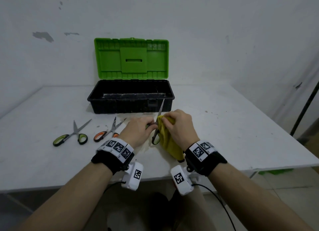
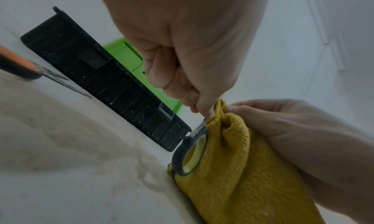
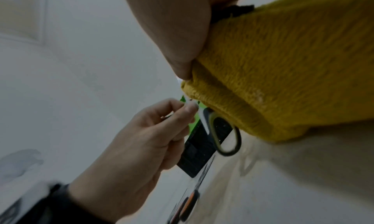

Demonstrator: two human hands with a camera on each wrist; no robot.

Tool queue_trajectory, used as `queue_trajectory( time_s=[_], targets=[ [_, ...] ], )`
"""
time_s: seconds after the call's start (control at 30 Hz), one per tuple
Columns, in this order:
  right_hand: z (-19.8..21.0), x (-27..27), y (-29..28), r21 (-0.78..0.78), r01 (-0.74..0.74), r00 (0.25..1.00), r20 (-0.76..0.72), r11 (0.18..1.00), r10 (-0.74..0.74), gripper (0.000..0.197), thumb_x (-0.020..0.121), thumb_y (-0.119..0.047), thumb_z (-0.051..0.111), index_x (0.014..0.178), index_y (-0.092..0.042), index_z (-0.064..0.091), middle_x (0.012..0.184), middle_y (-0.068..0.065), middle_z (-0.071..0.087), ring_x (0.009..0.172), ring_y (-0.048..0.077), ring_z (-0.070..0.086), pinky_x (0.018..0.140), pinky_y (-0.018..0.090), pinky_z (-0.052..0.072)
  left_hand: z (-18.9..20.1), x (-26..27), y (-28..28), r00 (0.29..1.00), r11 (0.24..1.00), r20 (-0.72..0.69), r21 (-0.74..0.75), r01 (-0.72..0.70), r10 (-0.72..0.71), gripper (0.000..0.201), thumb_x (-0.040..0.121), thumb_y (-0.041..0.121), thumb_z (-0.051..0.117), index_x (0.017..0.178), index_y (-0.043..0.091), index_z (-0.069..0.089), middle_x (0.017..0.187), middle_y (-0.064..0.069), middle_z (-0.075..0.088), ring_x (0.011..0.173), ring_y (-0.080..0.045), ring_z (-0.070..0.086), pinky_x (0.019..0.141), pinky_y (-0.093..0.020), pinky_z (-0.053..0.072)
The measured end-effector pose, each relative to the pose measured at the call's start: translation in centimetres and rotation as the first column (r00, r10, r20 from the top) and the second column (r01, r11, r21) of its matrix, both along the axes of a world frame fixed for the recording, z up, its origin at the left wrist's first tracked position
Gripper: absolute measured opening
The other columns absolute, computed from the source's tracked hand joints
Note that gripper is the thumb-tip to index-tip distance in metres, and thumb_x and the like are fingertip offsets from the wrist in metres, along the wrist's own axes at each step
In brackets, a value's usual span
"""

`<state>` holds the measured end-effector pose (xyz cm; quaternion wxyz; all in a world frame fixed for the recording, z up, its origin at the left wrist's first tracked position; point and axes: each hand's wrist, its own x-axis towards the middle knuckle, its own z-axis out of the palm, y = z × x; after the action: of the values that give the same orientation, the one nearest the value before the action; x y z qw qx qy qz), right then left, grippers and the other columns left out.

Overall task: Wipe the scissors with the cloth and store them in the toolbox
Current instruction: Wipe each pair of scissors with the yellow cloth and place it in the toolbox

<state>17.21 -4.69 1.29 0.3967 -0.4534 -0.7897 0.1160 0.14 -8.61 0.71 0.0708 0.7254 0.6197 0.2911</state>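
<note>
We see a white table (image 1: 224,136) against a white wall (image 1: 224,32), scuffed in spots. Far centre on the table sits the toolbox (image 1: 131,101), black tub, green lid (image 1: 131,58) stood open and upright behind it; the tub's contents are too dark for us to make out. Near the table's front edge, right of centre, our two hands meet just in front of the toolbox.

The yellow cloth (image 1: 168,139) hangs from the right hand (image 1: 181,127) down toward the near edge. The right hand's fingers and thumb are curled round the cloth's upper end, bunching it against the scissors; in the right wrist view the thumb presses the cloth (image 3: 283,67) fold.

The held scissors (image 1: 158,125) stand tilted, blade tip pointing far and up across the toolbox's front wall, one green-lined handle loop (image 2: 188,155) low, right beside the cloth (image 2: 232,171). The left hand (image 1: 138,130) pinches them near the pivot, fingers curled, as the left wrist view shows (image 2: 192,59).

Left of the hands, two more pairs lie flat on the table, blades parted: the orange-handled scissors (image 1: 108,132) just beside the left wrist, the green-handled scissors (image 1: 72,136) further left, apart from each other.

Both wrists carry black bands with coded white markers (image 1: 117,148).
</note>
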Motion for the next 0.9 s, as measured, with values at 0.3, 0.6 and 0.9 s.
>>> queue_trajectory(
  time_s=[0.3,0.6,0.9],
  targets=[
    [2.2,2.8,3.2,-0.128,0.200,0.974,-0.084,0.971,-0.211,0.021,0.091,-0.032,0.062,0.096,-0.016,0.075,0.095,0.005,0.071,0.091,0.020,0.062,0.078,0.022,0.040,0.2,-0.5,-0.2,0.999,0.999,0.036,-0.032,-0.018,0.019,0.023,0.097,0.028,0.060,0.082,0.012,0.064,0.068,0.010,0.052,0.060,-0.002,0.046,0.059,-0.011,0.037],
    [0.8,1.3,1.1,-0.019,0.089,0.996,-0.006,0.996,-0.089,0.019,0.093,-0.030,0.061,0.098,-0.018,0.074,0.092,0.001,0.064,0.087,0.015,0.055,0.078,0.023,0.042,0.0,-0.5,-0.5,0.999,0.999,0.031,-0.018,0.036,-0.035,0.019,0.096,0.030,0.062,0.079,0.021,0.063,0.068,0.013,0.054,0.061,-0.001,0.049,0.057,-0.012,0.035],
    [2.9,4.6,2.3,-0.157,0.148,0.972,-0.160,0.976,-0.173,0.015,0.087,-0.033,0.066,0.090,-0.021,0.074,0.088,-0.008,0.070,0.085,0.009,0.059,0.084,0.026,0.048,0.2,-1.8,-0.8,0.982,0.985,0.190,-0.167,0.045,-0.012,0.029,0.096,0.033,0.062,0.072,0.017,0.060,0.065,0.011,0.053,0.057,0.003,0.049,0.056,-0.010,0.036]
  ],
)
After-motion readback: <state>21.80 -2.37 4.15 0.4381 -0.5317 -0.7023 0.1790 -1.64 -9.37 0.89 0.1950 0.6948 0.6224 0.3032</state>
